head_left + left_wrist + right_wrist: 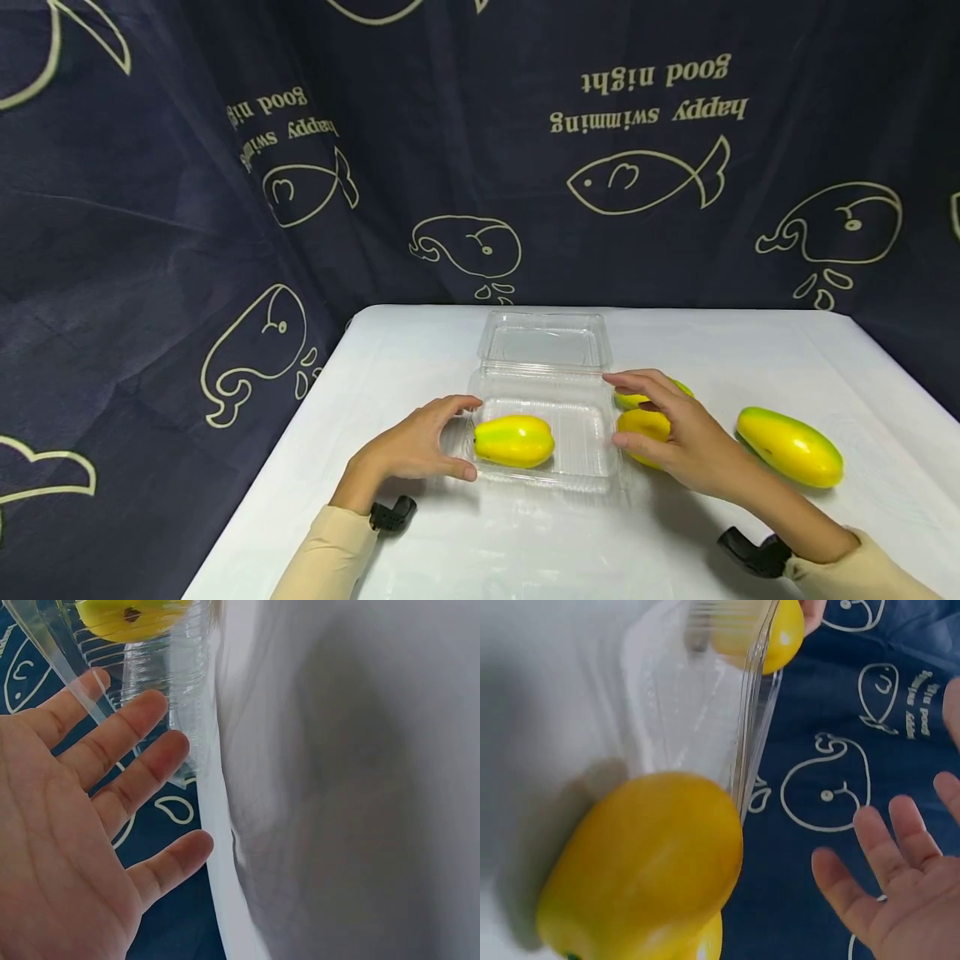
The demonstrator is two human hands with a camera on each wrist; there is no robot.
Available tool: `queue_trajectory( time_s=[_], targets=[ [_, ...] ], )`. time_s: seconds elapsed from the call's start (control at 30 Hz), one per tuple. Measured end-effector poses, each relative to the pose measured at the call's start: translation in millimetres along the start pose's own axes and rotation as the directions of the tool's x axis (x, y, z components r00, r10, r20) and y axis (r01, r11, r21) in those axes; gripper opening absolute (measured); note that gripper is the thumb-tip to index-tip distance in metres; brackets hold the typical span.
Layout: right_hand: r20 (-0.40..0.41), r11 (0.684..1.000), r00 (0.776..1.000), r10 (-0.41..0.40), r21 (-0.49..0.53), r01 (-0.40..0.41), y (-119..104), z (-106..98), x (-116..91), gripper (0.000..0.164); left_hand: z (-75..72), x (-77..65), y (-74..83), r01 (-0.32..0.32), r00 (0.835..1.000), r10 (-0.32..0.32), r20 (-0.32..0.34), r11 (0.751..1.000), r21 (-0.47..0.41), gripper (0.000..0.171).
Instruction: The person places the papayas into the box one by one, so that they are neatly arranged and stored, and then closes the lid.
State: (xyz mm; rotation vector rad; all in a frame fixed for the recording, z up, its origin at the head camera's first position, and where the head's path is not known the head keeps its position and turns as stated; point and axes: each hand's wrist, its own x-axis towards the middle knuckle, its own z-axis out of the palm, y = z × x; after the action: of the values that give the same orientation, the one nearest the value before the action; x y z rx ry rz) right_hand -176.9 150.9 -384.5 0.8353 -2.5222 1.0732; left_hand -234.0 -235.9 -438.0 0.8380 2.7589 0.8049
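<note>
A clear plastic clamshell box (581,442) lies on the table with its lid (543,343) folded back away from me. Inside the base, toward its left end, rests a yellow-green papaya (513,442). My left hand (412,442) is at the box's left side, fingers spread and nothing in its grasp; the left wrist view shows its bare palm (60,825) beside the ribbed wall. On the other side my right hand (690,433) hovers with parted, relaxed fingers, partly hiding two more papayas (645,425) next to the box. One of these fruits (649,855) fills the lower right wrist view.
Farther right on the white-covered table (420,350) lies another papaya (791,446), beyond my right forearm. A dark blue curtain (480,150) with fish and whale drawings hangs behind the table and along its left side.
</note>
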Motion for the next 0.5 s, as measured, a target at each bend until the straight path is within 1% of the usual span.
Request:
queue_trajectory(
  time_s=[0.07, 0.17, 0.37, 0.5],
  targets=[
    [-0.033, 0.999, 0.999, 0.030, -0.037, -0.031, 0.1, -4.4, -4.6, 0.065, 0.5, 0.1, -0.1, 0.003, 1.000, -0.003, 0.000, 1.000, 0.002, 0.095],
    [-0.089, 0.996, 0.995, 0.053, -0.070, -0.059, 1.2, -13.2, -9.6, 0.065, 1.1, 0.3, 0.0, 0.003, 1.000, -0.003, -0.002, 1.000, 0.001, 0.095],
    [-0.211, 0.992, 0.978, -0.004, -0.127, -0.024, 8.1, -36.0, -16.7, 0.075, 1.7, 0.8, 0.4, 0.002, 1.000, -0.002, -0.002, 1.000, 0.000, 0.096],
    [-0.249, 0.986, 0.968, -0.014, -0.164, -0.028, 14.8, -50.1, -23.9, 0.080, 1.5, 0.9, 0.2, -0.001, 1.000, 0.001, -0.002, 1.000, 0.001, 0.096]
  ],
)
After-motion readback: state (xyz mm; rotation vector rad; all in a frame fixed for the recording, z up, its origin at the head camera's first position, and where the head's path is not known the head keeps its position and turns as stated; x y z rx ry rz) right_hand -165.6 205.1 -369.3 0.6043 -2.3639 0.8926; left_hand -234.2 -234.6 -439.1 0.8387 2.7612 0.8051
